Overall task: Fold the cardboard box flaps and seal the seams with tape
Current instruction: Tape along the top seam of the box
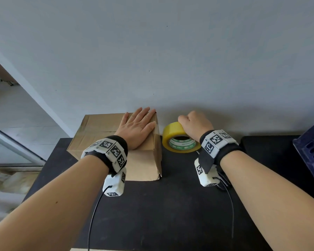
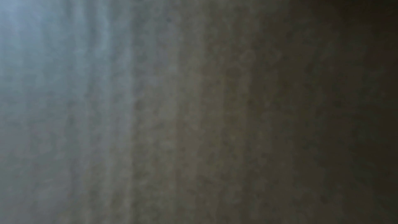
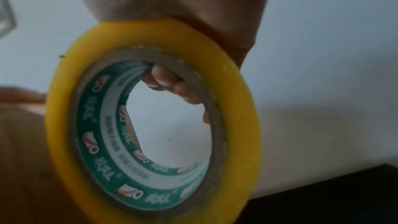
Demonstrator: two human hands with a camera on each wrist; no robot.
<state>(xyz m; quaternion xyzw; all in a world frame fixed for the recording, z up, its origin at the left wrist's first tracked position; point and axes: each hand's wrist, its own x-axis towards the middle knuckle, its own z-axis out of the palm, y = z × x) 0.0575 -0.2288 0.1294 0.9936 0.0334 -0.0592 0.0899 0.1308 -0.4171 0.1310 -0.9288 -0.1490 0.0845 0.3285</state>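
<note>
A closed brown cardboard box (image 1: 98,131) stands on the black table (image 1: 170,205), against the wall. My left hand (image 1: 138,125) lies flat on the right part of its top, fingers straight and spread. The left wrist view shows only blurred cardboard (image 2: 172,108) close up. Just right of the box, my right hand (image 1: 194,124) grips a yellow tape roll (image 1: 172,134) with a green-printed core, held on edge above the table. In the right wrist view the tape roll (image 3: 150,125) fills the frame and my fingertips (image 3: 170,83) curl inside its core. A shiny strip of tape runs over the box's right top edge.
A dark blue plastic crate (image 1: 312,147) stands at the table's right edge. The grey wall (image 1: 170,60) rises directly behind the box and roll. Cables run from both wrist cameras toward the table's front edge. A doorway opens on the left.
</note>
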